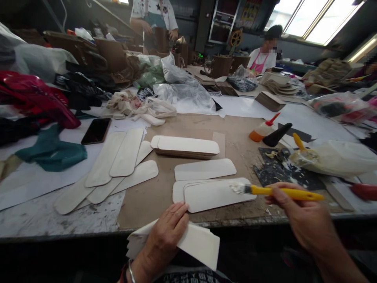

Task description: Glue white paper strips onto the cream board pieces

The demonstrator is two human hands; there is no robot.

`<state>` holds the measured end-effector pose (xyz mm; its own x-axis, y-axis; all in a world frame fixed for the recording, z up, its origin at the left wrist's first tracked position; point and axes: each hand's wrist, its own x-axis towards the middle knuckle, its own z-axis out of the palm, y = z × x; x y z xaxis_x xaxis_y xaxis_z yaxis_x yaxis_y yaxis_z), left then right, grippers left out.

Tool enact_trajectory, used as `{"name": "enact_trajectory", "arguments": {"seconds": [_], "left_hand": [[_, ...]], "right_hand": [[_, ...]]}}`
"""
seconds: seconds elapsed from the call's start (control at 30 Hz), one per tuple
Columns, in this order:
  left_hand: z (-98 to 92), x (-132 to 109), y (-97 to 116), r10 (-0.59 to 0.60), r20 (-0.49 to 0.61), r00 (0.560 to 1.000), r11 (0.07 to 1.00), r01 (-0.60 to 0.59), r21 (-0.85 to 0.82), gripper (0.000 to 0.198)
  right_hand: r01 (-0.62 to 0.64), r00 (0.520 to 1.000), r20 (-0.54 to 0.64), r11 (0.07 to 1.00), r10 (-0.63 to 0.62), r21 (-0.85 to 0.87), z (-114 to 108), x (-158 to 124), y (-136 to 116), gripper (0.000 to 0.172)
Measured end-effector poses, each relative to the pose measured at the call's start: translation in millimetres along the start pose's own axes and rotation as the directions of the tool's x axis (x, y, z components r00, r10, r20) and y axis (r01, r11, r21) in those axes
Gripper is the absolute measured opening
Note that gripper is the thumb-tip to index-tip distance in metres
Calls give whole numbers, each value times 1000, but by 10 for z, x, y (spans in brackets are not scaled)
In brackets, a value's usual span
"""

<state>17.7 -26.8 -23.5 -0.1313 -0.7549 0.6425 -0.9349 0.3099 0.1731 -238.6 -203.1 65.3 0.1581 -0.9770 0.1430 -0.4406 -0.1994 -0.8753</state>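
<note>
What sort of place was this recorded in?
Probably a workshop: the right hand holds a yellow brush at a pale strip, a smeared dark board lies nearby, and an aproned person is farther back.

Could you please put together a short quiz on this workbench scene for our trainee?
1. What is the person's right hand holding?
2. True or false: the phone lies to the left of the stack of white-topped strips, as seen by the person.
3. What colour shows in the lower part of the bottle with the red nozzle?
a) Green
b) Orange
c) Blue

Key:
1. A brush with a yellow handle.
2. True.
3. b) Orange.
</note>
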Motion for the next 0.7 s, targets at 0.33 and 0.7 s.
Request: {"name": "enact_trajectory", "arguments": {"seconds": [0.33,0.7], "left_hand": [[57,-72,-29,38,-40,998,999,-37,16,22],[56,-139,-68,16,45,999,999,-15,-32,27]], "right_hand": [[4,947,313,980,-67,199,833,-436,-348,22],[-5,993,-117,982,-18,-189,-8,-26,156,39]]}}
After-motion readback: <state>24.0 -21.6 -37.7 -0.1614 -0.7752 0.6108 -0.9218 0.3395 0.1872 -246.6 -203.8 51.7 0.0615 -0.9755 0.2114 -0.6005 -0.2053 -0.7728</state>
